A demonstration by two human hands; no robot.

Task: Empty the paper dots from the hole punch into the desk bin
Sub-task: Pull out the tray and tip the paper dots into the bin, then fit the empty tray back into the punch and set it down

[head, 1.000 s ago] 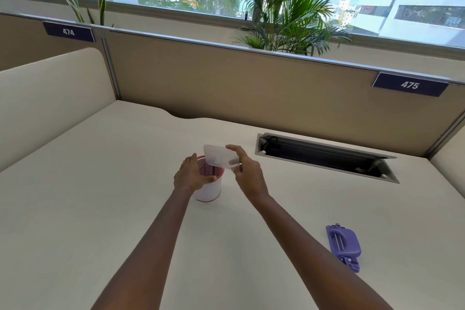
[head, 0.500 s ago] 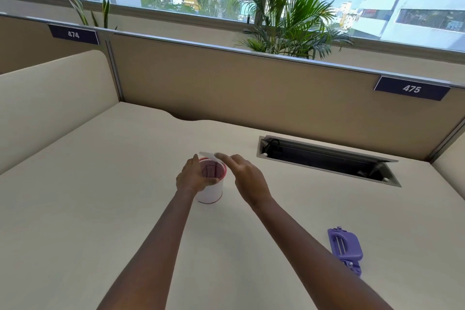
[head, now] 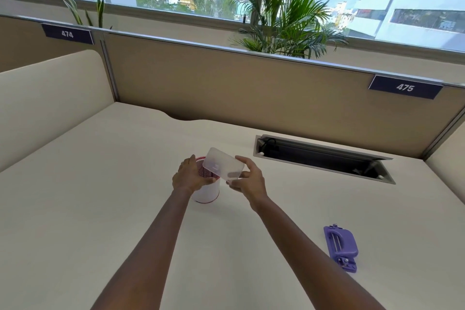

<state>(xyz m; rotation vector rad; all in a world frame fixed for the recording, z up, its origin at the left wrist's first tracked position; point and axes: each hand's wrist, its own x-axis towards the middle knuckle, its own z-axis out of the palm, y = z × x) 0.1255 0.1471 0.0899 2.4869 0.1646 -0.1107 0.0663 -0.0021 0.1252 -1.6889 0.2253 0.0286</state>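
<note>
Broad cream laminate desk [head: 75, 209]; small white cylindrical desk bin with red rim [head: 206, 190] at centre; left hand [head: 189, 176] wraps bin's 9 o'clock side; right hand [head: 247, 181] pinches translucent rectangular plastic tray [head: 222, 163], tilted over bin's mouth; purple plastic hole punch [head: 341, 248] lies well apart at 4 o'clock.
</note>
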